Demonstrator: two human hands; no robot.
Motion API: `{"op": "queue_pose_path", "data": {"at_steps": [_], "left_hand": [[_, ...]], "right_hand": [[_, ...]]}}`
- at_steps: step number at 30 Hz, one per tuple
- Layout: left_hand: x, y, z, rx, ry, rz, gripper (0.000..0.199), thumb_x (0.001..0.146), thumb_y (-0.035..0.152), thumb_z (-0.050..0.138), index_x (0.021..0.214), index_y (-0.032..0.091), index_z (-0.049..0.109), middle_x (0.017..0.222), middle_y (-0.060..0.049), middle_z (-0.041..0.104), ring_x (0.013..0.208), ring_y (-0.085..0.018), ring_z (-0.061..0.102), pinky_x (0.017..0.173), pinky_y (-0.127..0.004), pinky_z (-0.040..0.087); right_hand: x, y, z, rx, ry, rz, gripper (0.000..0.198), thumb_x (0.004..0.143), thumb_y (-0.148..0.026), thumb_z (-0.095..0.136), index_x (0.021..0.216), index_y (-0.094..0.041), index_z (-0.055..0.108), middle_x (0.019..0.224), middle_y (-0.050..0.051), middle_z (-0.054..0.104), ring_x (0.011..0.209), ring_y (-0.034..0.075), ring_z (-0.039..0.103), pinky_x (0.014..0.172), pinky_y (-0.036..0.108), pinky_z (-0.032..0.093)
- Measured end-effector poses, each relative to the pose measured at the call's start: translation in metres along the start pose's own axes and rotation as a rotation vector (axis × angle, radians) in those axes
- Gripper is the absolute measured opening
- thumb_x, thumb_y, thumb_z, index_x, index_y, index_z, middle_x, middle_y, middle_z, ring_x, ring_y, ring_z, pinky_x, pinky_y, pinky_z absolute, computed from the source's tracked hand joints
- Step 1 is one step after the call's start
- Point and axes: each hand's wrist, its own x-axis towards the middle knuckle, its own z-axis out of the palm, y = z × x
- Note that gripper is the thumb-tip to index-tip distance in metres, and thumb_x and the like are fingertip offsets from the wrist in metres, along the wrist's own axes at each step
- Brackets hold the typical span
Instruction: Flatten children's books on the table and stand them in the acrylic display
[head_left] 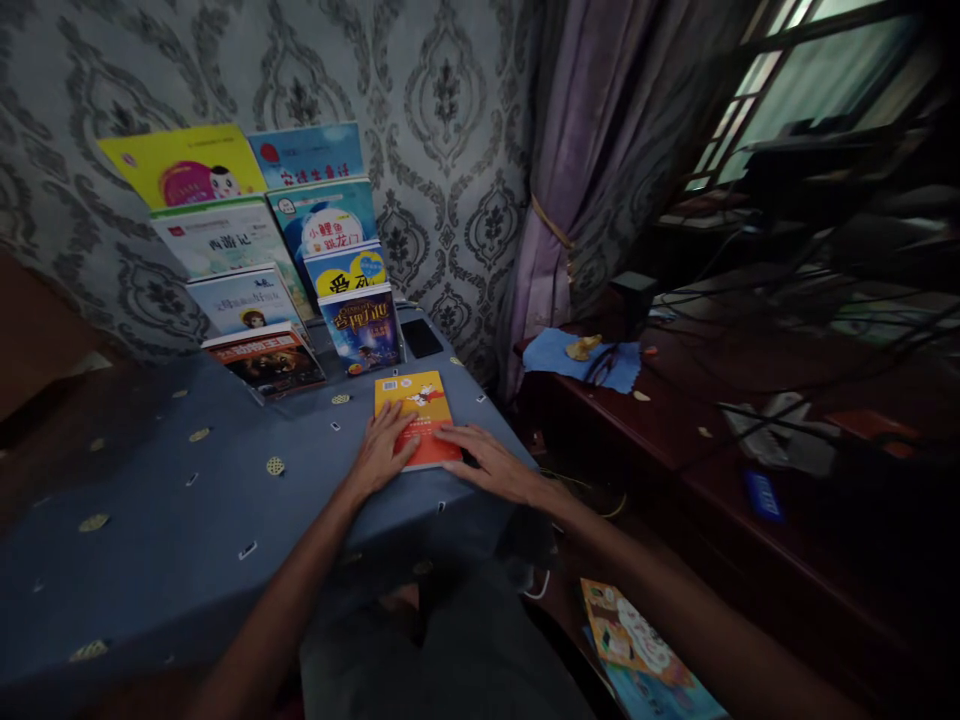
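Note:
A yellow and orange book (424,405) lies flat near the right end of the table, a barcode at its top left corner. Across its left side rests my left hand (386,445), fingers stretched out over the cover. My right hand (484,460) touches the book's right edge, its fingers extended onto the orange part. Behind the book, a rack of upright books stands in two columns, with a dark blue book (365,328) at the front right and a lion-cover book (270,362) at the front left.
A dark phone (421,338) lies right of the rack. The table has a blue patterned cloth (225,480). To the right, a dark red desk (675,430) holds a blue cloth (547,355) and cables. Below it are more books (637,640).

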Motion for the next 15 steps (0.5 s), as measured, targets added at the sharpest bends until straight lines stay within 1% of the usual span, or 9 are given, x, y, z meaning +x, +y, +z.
{"op": "queue_pose_path", "data": {"at_steps": [2, 3, 7, 9, 11, 13, 15], "left_hand": [[0.001, 0.000, -0.001, 0.003, -0.027, -0.004, 0.053, 0.096, 0.044, 0.052, 0.144, 0.021, 0.054, 0.162, -0.015, 0.034, 0.155, -0.031, 0.022, 0.122, -0.058, 0.021], [0.001, 0.001, -0.002, 0.006, -0.041, -0.004, 0.055, 0.096, 0.045, 0.052, 0.146, 0.021, 0.052, 0.163, -0.015, 0.033, 0.155, -0.032, 0.021, 0.122, -0.059, 0.020], [0.001, 0.002, -0.005, 0.026, -0.088, 0.004, 0.058, 0.097, 0.049, 0.050, 0.148, 0.021, 0.050, 0.164, -0.015, 0.030, 0.155, -0.032, 0.018, 0.123, -0.058, 0.018], [0.000, 0.002, -0.005, 0.037, -0.097, 0.012, 0.059, 0.097, 0.051, 0.049, 0.149, 0.021, 0.049, 0.165, -0.015, 0.028, 0.156, -0.031, 0.017, 0.124, -0.057, 0.018], [0.000, 0.002, -0.006, 0.050, -0.102, 0.022, 0.062, 0.097, 0.054, 0.048, 0.150, 0.022, 0.047, 0.165, -0.014, 0.026, 0.156, -0.031, 0.015, 0.124, -0.057, 0.017], [-0.001, 0.003, -0.008, 0.065, -0.121, 0.025, 0.066, 0.096, 0.059, 0.048, 0.151, 0.023, 0.044, 0.166, -0.014, 0.024, 0.156, -0.031, 0.013, 0.124, -0.058, 0.017], [-0.002, 0.005, -0.010, 0.081, -0.156, 0.022, 0.072, 0.094, 0.063, 0.049, 0.154, 0.023, 0.040, 0.167, -0.014, 0.020, 0.156, -0.031, 0.010, 0.125, -0.058, 0.016]], "right_hand": [[0.011, 0.008, -0.007, 0.003, -0.014, -0.010, 0.054, 0.102, -0.051, 0.045, 0.149, -0.026, 0.049, 0.152, 0.009, 0.052, 0.143, 0.027, 0.044, 0.122, 0.051, 0.028], [0.019, 0.014, -0.010, -0.002, -0.026, -0.013, 0.054, 0.102, -0.051, 0.043, 0.149, -0.025, 0.049, 0.153, 0.008, 0.051, 0.144, 0.026, 0.043, 0.122, 0.050, 0.028], [0.067, 0.044, -0.018, -0.048, -0.042, 0.002, 0.057, 0.102, -0.054, 0.037, 0.149, -0.024, 0.049, 0.156, 0.008, 0.047, 0.150, 0.026, 0.033, 0.124, 0.051, 0.024], [0.095, 0.060, -0.017, -0.083, -0.008, 0.036, 0.057, 0.101, -0.053, 0.039, 0.148, -0.023, 0.050, 0.155, 0.009, 0.049, 0.151, 0.028, 0.031, 0.123, 0.053, 0.025], [0.118, 0.072, -0.013, -0.109, 0.025, 0.053, 0.059, 0.100, -0.052, 0.042, 0.146, -0.018, 0.052, 0.155, 0.014, 0.047, 0.150, 0.030, 0.032, 0.123, 0.054, 0.026], [0.132, 0.080, -0.007, -0.124, 0.059, 0.042, 0.059, 0.099, -0.051, 0.044, 0.144, -0.014, 0.054, 0.155, 0.017, 0.046, 0.149, 0.031, 0.035, 0.122, 0.054, 0.028], [0.137, 0.083, -0.001, -0.125, 0.091, 0.014, 0.058, 0.098, -0.050, 0.045, 0.142, -0.014, 0.056, 0.153, 0.017, 0.048, 0.148, 0.031, 0.037, 0.121, 0.055, 0.029]]}}
